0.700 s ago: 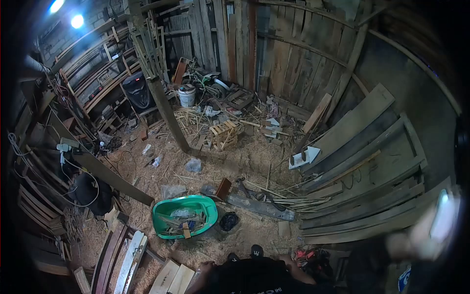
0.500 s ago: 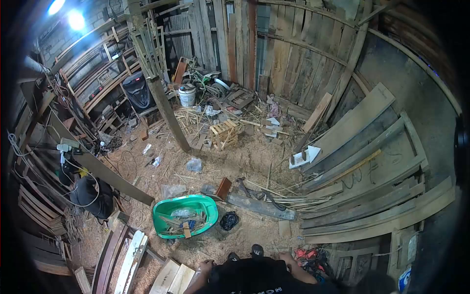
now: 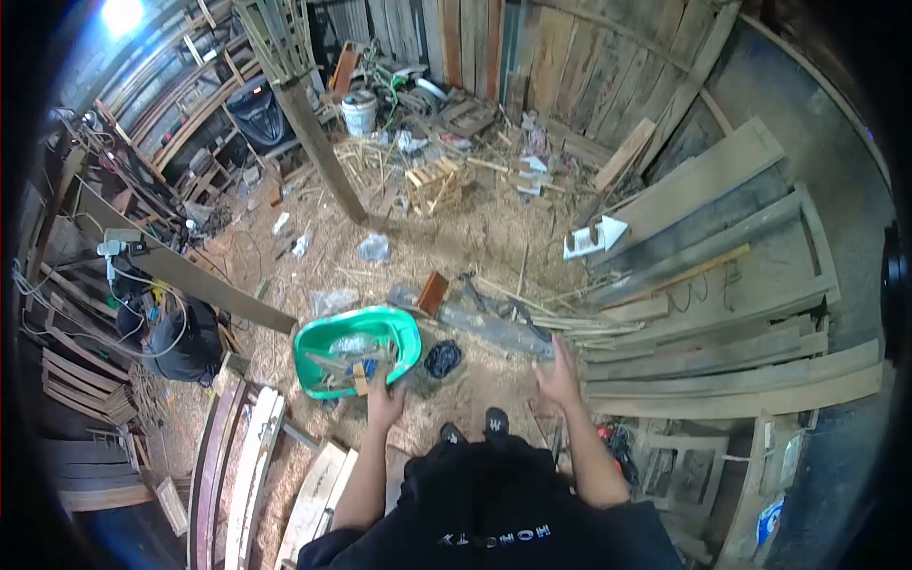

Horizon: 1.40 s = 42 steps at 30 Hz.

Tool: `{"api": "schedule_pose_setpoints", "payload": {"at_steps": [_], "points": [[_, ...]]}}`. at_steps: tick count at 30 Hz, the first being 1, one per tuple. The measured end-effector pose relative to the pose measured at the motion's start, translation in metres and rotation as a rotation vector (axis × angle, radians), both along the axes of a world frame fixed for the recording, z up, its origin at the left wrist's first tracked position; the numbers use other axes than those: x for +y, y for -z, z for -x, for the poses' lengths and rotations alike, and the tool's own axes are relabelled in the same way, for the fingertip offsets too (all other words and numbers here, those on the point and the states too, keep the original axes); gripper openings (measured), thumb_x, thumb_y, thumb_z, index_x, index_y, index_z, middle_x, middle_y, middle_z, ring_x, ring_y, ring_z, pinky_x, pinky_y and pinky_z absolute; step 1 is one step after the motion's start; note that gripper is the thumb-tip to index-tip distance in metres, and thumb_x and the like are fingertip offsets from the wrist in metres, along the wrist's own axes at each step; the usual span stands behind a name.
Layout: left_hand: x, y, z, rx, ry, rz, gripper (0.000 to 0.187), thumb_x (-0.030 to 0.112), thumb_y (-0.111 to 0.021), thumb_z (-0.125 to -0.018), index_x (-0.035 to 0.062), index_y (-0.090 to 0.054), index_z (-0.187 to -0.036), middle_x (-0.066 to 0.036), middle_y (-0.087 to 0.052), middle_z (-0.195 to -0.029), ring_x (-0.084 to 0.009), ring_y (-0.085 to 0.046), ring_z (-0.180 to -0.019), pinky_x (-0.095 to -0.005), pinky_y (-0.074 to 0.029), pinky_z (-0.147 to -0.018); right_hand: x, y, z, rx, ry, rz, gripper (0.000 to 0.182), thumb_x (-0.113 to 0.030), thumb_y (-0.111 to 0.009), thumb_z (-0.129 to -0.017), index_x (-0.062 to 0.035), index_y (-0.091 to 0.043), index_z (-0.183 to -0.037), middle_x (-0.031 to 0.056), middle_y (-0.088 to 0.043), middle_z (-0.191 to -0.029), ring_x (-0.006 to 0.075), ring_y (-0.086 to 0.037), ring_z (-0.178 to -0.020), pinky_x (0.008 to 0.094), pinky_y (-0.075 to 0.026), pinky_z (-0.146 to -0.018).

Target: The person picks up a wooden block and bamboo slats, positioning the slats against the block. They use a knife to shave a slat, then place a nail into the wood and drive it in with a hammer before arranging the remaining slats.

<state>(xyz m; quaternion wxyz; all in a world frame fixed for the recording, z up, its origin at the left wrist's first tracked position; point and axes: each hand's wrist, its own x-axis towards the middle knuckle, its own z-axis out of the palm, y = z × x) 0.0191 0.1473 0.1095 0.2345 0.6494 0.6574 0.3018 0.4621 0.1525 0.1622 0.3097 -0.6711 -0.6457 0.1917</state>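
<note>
Two empty hands, left hand (image 3: 384, 407) and right hand (image 3: 559, 380), near one green basin (image 3: 404, 334).

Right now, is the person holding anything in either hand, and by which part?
Nothing is held. The left hand reaches out beside the green basin, and the right hand is spread open above the sawdust floor.

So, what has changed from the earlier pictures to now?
Both arms have come forward: the left hand now reaches toward the green basin, and the right hand is spread open toward the planks. Neither hand holds anything. The view has tipped downward. Basin, planks and post lie as before.
</note>
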Motion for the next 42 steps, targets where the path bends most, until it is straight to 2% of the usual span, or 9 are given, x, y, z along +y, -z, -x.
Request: {"api": "schedule_pose_setpoints", "payload": {"at_steps": [2,6,11,22,35,38,42], "points": [[0.016,-0.024,-0.004,0.046,0.018,-0.072,0.064,0.025,-0.076,-0.090,-0.0019,-0.051,-0.142,-0.029,-0.058,-0.136,-0.0475,-0.054,-0.127,-0.0513,-0.044,-0.108,0.015,-0.013,-0.001,-0.010,-0.019,-0.058,0.083,-0.031,-0.074,-0.091,0.0014,-0.034,-0.157,0.0287,-0.038,-0.160,0.0460,-0.035,-0.149,0.0488,-0.029,-0.123],[0.033,-0.067,-0.009,0.092,0.049,-0.086,0.063,0.028,-0.073,-0.093,0.0044,-0.051,-0.147,-0.027,-0.053,-0.146,-0.0460,-0.048,-0.136,-0.0535,-0.036,-0.116,0.025,-0.062,0.008,-0.060,-0.022,-0.038,0.083,-0.026,-0.074,-0.091,-0.0009,-0.033,-0.159,0.0265,-0.037,-0.161,0.0438,-0.034,-0.150,0.0477,-0.028,-0.124],[0.029,-0.083,-0.005,0.134,0.056,-0.107,0.062,0.026,-0.073,-0.093,0.0047,-0.051,-0.147,-0.026,-0.053,-0.147,-0.0462,-0.046,-0.138,-0.0546,-0.035,-0.117,0.023,-0.076,0.012,-0.092,-0.038,-0.020,0.087,-0.030,-0.074,-0.091,-0.0006,-0.030,-0.160,0.0249,-0.033,-0.164,0.0408,-0.030,-0.153,0.0494,-0.025,-0.125],[0.005,-0.073,0.024,0.114,0.034,-0.063,0.062,0.025,-0.075,-0.093,0.0054,-0.051,-0.147,-0.026,-0.051,-0.148,-0.0460,-0.042,-0.141,-0.0540,-0.033,-0.119,0.001,-0.084,0.028,-0.112,-0.028,0.020,0.088,-0.030,-0.075,-0.091,-0.0031,-0.028,-0.161,0.0219,-0.032,-0.165,0.0400,-0.030,-0.153,0.0490,-0.024,-0.126],[-0.016,-0.061,0.053,0.158,-0.044,-0.064,0.064,0.029,-0.076,-0.092,0.0055,-0.051,-0.147,-0.025,-0.050,-0.148,-0.0449,-0.043,-0.139,-0.0540,-0.034,-0.117,0.002,-0.075,0.035,-0.116,-0.019,0.082,0.087,-0.029,-0.075,-0.092,-0.0006,-0.028,-0.160,0.0251,-0.033,-0.163,0.0407,-0.031,-0.153,0.0464,-0.025,-0.126],[-0.024,-0.044,0.049,0.177,-0.058,-0.023,0.067,0.030,-0.076,-0.091,0.0033,-0.050,-0.147,-0.026,-0.051,-0.146,-0.0454,-0.044,-0.138,-0.0543,-0.034,-0.117,0.005,-0.072,0.026,-0.099,-0.046,0.074,0.087,-0.029,-0.074,-0.092,0.0002,-0.029,-0.160,0.0258,-0.034,-0.163,0.0408,-0.031,-0.152,0.0468,-0.025,-0.126],[-0.010,-0.050,0.028,0.170,-0.072,0.002,0.069,0.030,-0.077,-0.090,0.0036,-0.050,-0.147,-0.026,-0.051,-0.146,-0.0470,-0.042,-0.139,-0.0550,-0.034,-0.118,0.030,-0.072,0.009,-0.099,-0.060,0.114,0.086,-0.029,-0.074,-0.092,0.0002,-0.029,-0.160,0.0262,-0.034,-0.163,0.0410,-0.032,-0.152,0.0471,-0.025,-0.126]]}}
